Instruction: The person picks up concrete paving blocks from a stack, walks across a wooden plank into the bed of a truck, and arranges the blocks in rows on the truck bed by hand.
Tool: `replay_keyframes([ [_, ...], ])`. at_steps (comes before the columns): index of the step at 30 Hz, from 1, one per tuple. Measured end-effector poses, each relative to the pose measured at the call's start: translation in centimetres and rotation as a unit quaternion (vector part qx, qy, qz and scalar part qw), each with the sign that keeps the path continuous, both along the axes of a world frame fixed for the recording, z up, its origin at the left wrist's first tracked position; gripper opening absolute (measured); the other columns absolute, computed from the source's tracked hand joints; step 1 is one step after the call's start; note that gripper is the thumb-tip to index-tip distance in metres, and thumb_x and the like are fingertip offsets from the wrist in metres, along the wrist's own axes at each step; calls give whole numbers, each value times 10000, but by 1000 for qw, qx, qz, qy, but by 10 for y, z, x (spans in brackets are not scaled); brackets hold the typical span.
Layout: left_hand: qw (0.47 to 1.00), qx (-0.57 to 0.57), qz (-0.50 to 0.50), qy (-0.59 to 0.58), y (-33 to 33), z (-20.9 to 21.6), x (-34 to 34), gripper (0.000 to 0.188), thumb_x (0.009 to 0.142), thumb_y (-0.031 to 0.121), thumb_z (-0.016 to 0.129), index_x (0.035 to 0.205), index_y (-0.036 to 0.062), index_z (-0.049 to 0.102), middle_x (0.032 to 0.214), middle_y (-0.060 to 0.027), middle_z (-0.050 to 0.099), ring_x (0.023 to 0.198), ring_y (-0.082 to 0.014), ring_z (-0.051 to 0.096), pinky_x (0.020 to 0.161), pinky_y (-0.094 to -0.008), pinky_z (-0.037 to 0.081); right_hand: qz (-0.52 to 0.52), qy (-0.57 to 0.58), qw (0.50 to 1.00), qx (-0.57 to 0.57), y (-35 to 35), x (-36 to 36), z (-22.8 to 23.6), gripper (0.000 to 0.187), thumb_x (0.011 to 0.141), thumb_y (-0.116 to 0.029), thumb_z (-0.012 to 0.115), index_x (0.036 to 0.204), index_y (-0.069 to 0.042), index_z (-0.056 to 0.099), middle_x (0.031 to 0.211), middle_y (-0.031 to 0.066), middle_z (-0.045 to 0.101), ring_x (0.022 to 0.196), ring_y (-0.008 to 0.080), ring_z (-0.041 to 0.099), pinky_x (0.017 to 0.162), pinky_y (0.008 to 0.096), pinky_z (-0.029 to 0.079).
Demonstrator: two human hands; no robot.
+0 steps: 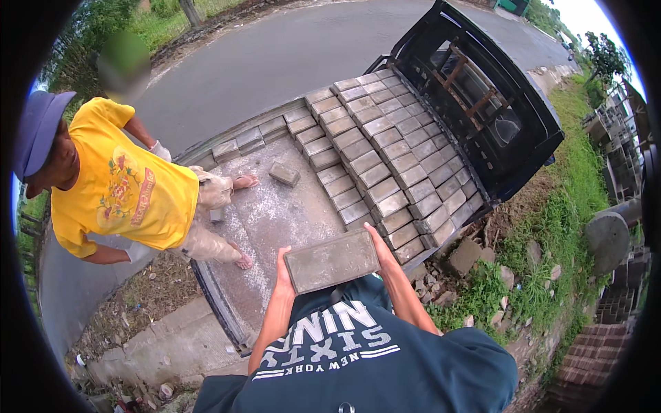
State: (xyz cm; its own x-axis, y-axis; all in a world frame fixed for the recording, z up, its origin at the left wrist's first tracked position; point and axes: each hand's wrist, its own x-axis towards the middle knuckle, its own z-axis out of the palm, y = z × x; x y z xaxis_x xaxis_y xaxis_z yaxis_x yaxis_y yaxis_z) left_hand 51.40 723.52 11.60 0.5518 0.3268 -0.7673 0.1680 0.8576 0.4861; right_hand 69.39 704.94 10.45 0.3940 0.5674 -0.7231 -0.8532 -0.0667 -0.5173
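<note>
A grey rectangular concrete paving block [332, 261] is held level in front of my torso. My left hand [283, 270] grips its left end, and my right hand [378, 244] grips its right end. Whether more blocks lie beneath it is hidden from above. Just beyond, stepped rows of similar stacked paving blocks [377, 126] fill the front part of a truck bed [265, 206]. One loose block [284, 174] lies on the bed floor, left of the stack.
A barefoot person in a yellow shirt [131, 186], cap and white gloves stands at the bed's left. Several blocks [249, 140] line the far side wall. The black cab [482, 82] rises at the far right. Rubble and grass [509, 275] lie right; a paved road [275, 62] runs behind.
</note>
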Motion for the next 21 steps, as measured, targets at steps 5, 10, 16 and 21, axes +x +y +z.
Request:
replay_keyframes([
  [5, 998, -34, -54, -17, 74, -19, 31, 584, 836, 546, 475, 1028, 27, 662, 975, -134, 688, 833, -271, 666, 769, -391, 544, -36, -7, 999, 0, 55, 10, -36, 734, 899, -636, 500, 1227, 16, 582, 1222, 168, 617, 1052, 245, 604, 925, 372, 470],
  [10, 995, -53, -84, 4, 125, 2, 62, 541, 827, 533, 502, 988, 43, 664, 945, -119, 686, 822, -269, 668, 753, -395, 550, -89, 23, 996, 0, 89, 16, -58, 827, 887, -671, 507, 1334, 24, 497, 1327, 190, 548, 1213, 285, 511, 1003, 401, 423],
  [16, 985, -76, -151, 29, 178, -68, 108, 608, 840, 545, 462, 1079, 20, 655, 1012, -142, 688, 895, -278, 672, 804, -398, 547, -143, 18, 990, 10, 101, 31, -105, 793, 913, -625, 529, 1392, 3, 456, 1375, 181, 516, 1311, 280, 431, 1078, 393, 344],
  [21, 977, -114, -178, 42, 205, -101, 167, 608, 840, 540, 467, 1108, 21, 638, 1036, -141, 679, 906, -276, 668, 822, -395, 542, -220, 9, 973, -61, 140, 67, -122, 605, 946, -543, 542, 1258, -28, 595, 1236, 97, 607, 1133, 188, 551, 960, 331, 426],
])
